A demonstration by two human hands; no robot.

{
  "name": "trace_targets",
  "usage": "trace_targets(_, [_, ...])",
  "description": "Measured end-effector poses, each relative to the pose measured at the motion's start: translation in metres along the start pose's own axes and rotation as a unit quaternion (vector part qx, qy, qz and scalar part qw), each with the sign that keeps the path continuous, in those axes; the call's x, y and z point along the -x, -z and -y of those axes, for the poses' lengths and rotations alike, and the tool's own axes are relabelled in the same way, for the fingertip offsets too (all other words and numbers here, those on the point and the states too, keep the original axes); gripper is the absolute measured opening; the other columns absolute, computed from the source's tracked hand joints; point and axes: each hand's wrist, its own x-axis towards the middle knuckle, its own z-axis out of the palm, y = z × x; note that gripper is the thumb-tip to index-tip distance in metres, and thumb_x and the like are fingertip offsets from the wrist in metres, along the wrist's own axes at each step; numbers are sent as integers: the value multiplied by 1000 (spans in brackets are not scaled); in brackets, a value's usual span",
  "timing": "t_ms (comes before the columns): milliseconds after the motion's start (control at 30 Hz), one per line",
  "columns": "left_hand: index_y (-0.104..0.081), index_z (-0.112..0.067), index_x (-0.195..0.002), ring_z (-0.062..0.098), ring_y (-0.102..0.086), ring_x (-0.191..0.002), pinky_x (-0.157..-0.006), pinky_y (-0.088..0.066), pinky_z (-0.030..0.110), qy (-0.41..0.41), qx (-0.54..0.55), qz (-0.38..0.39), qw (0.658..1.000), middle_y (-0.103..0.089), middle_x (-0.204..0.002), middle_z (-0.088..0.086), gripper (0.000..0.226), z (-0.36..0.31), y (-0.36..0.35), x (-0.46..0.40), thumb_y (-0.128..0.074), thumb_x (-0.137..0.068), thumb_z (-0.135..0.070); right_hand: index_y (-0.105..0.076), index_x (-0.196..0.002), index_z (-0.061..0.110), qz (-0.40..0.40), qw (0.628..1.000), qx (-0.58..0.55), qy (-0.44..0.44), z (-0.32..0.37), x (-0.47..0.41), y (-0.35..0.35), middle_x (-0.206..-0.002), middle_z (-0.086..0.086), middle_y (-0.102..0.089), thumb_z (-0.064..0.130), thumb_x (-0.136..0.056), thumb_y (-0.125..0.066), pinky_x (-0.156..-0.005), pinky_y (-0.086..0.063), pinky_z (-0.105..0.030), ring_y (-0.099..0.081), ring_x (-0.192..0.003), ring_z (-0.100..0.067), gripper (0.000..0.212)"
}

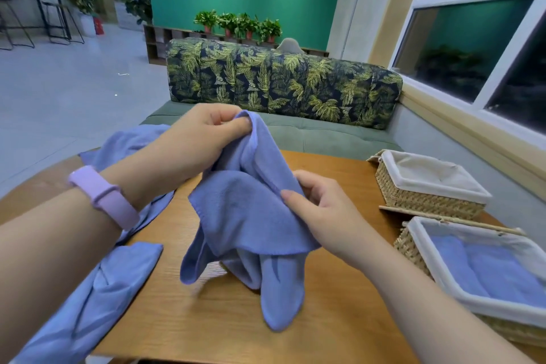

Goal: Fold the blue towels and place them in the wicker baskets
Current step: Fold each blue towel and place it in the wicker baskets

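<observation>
A blue towel (245,216) hangs bunched above the wooden table (230,325), its lower folds resting on the tabletop. My left hand (201,136) pinches its top corner, raised high. My right hand (322,207) grips an edge lower down on the right. More blue towels (97,295) lie crumpled along the table's left side, under my left forearm. Two wicker baskets with white liners stand at the right: the far basket (425,201) is empty, the near basket (413,248) holds folded blue towels (496,272).
A green bench seat (325,133) with a leaf-print back cushion (280,80) runs behind the table. A window wall (478,47) closes the right side. Potted plants (239,23) stand on a low shelf further back.
</observation>
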Motion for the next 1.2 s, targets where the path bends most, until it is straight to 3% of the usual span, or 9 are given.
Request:
trace_targets(167, [-56, -21, -72, 15, -41, -72, -60, -32, 31, -53, 21, -71, 996, -50, -72, 3, 32, 2, 11, -2, -51, -103, -26, -62, -101, -7, 14, 999, 14, -43, 0, 3, 20, -86, -6, -59, 39, -103, -48, -68, -37, -32, -50, -79, -14, 48])
trace_targets(500, [-58, -20, -74, 3, -57, -56, -53, -46, 16, -60, 164, -125, 977, -62, -59, -10, 37, -15, 19, -11, -42, -105, -13, -71, -115, 12, 115, 990, 26, -82, 25, -1, 48, -114, -8, -74, 17, -101, -57, -88, -49, -35, -68, -104, -18, 20])
trace_targets(600, [-60, -23, -64, 5, -57, -57, -54, -46, 17, -54, 179, -124, 975, -61, -59, -8, 45, -11, 23, -11, -43, -105, -15, -73, -110, 13, 66, 994, -3, -87, 15, -2, 53, -112, -5, -75, 18, -102, -55, -92, -49, -40, -69, -106, -24, 21])
trace_targets(700, [-62, -24, -61, 5, -58, -60, -57, -47, 18, -22, 183, -135, 974, -61, -61, -8, 47, -2, 26, -11, -44, -103, -18, -73, -89, 14, -18, 994, -50, -93, 7, -4, 53, -89, -4, -73, 22, -101, -56, -69, -47, -30, -64, -78, -17, 22])
trace_targets(833, [-69, -20, -81, 18, -63, -81, -71, -49, 30, 39, 168, -118, 978, -69, -83, 4, 30, 19, 30, -13, -48, -102, -21, -69, -95, 8, -124, 961, -208, -131, 0, -9, 54, -89, -12, -71, 19, -94, -60, -66, -53, -28, -64, -75, -21, 14])
trace_targets(933, [-69, -10, -109, 24, -66, -93, -77, -53, 33, 88, 160, -113, 977, -71, -103, 12, 24, 32, 28, -11, -49, -102, -23, -76, -88, 8, -69, 932, -307, -181, 9, -6, 62, -85, -11, -73, 19, -87, -62, -63, -56, -25, -69, -70, -20, 18])
trace_targets(1033, [-71, -8, -104, 20, -71, -89, -71, -57, 27, 121, 171, -76, 975, -76, -100, 9, 26, 41, 25, -9, -49, -102, -22, -75, -62, 11, -19, 908, -346, -236, 18, -2, 77, -60, -5, -67, 19, -76, -63, -48, -50, -17, -65, -50, -15, 20])
trace_targets(1100, [-72, -6, -108, 18, -71, -88, -69, -56, 25, 153, 167, -37, 973, -76, -102, 8, 28, 49, 24, -10, -50, -102, -24, -76, -72, 7, 24, 896, -355, -266, 15, -2, 87, -67, -9, -70, 21, -69, -77, -56, -54, -21, -68, -57, -20, 14])
trace_targets(1200, [-70, -11, -113, 16, -68, -91, -75, -50, 29, 201, 194, -31, 960, -74, -110, 6, 27, 70, 26, -19, -56, -99, -30, -73, -100, 3, 78, 901, -306, -299, -7, -6, 104, -82, -13, -71, 20, -49, -95, -62, -56, -28, -69, -65, -22, 58])
